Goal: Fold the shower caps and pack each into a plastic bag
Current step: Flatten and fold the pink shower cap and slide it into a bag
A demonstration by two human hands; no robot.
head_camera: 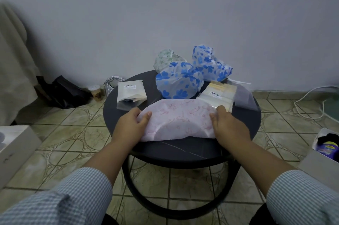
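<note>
On table [183, 153], L hand [129, 124] & R hand [229, 125] fingers pinch pink shower cap [179, 120] ends.

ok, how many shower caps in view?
4. Pink shower cap at the table's front, gripped by left hand and right hand; two blue-flowered caps and a green-patterned cap behind. More may be hidden.

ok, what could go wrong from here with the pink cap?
1. The pink cap overhangs the table near edge; if the left hand or right hand lets go, it may slide off.
2. The blue caps crowd right behind it, so folding away could knock them.
</note>
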